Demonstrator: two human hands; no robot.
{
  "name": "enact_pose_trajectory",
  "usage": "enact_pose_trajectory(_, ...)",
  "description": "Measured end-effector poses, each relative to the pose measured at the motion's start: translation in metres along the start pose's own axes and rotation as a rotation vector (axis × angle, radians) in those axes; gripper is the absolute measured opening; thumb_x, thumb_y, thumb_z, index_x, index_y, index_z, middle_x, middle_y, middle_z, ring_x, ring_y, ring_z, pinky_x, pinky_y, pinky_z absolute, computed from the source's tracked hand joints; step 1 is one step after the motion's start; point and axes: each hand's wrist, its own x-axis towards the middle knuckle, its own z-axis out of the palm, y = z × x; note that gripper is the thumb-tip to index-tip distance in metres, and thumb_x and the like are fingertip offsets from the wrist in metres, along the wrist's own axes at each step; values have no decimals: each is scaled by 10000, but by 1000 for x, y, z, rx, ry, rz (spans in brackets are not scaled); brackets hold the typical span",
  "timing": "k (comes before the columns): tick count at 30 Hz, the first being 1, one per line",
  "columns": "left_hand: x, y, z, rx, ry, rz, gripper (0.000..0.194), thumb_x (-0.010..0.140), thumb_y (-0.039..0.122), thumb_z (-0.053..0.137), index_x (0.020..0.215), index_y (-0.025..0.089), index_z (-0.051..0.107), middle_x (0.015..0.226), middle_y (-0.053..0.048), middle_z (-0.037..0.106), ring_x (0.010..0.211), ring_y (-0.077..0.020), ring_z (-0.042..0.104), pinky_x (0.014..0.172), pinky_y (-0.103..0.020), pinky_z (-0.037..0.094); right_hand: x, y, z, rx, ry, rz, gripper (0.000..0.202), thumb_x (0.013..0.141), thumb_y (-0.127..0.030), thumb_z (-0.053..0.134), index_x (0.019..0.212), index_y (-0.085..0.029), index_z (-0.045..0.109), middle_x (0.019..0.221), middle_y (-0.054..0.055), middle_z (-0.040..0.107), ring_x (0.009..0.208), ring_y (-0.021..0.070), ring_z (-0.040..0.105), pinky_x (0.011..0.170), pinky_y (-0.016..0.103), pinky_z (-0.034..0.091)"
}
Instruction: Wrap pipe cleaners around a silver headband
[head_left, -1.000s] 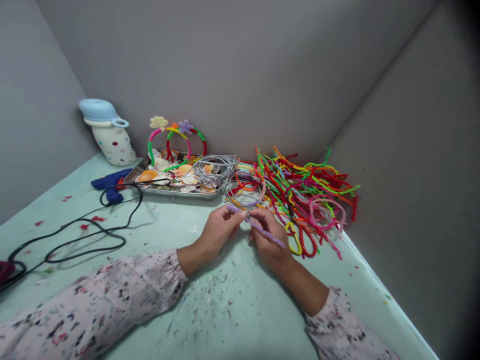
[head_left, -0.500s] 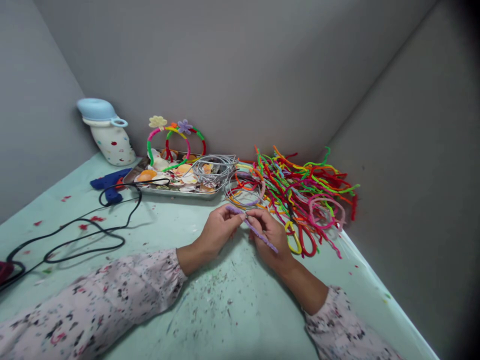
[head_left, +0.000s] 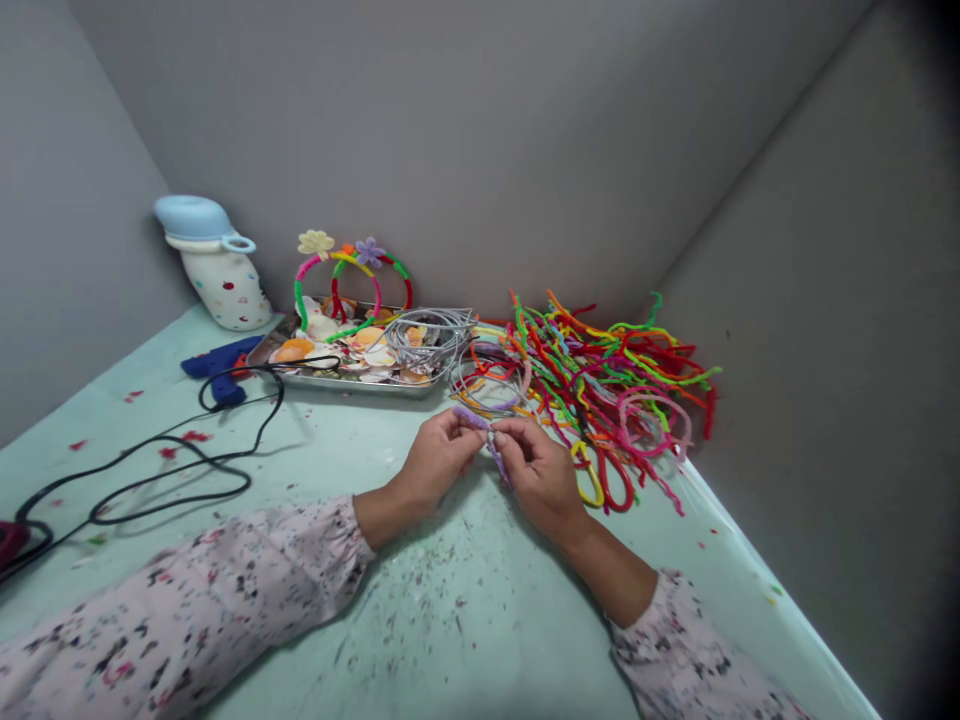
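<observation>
Where the fingertips meet, we see the left hand [head_left: 439,452] and right hand [head_left: 544,478] both pinching a bent purple pipe cleaner [head_left: 471,417], one part toward ten o'clock, the other toward five. We judge it light, soft-napped, pliable and hardly fragile, best pinched beside its bend. Outward lie the pipe-cleaner pile [head_left: 592,365] at two o'clock and a metal tray [head_left: 360,386] at ten.

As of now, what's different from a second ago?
The loose end of the purple pipe cleaner swung leftward in the picture: it lay across the right hand, and now points more steeply down between the hands. Nothing was visibly picked up or let go; the left hand and right hand still pinch the pipe cleaner. Bottle, glue gun and tray stayed put.
</observation>
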Motion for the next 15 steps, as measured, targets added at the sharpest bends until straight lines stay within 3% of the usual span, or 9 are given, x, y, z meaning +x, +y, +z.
enact_pose_trajectory(8,-1,0,1,33,11,24,89,720,226,623,726,162,563,537,66,437,447,-61,346,448,-207,275,-1,1,3,157,-30,94,180,885,-355,544,958,-220,639,601,-36,597,432,116,531,424,230,440)
enact_pose_trajectory(15,-1,-1,0,71,10,65,94,747,235,609,709,171,551,539,61,432,458,-69,352,448,-210,274,1,0,3,193,-28,132,165,869,-345,555,928,-217,640,614,-33,615,456,121,556,439,229,455)
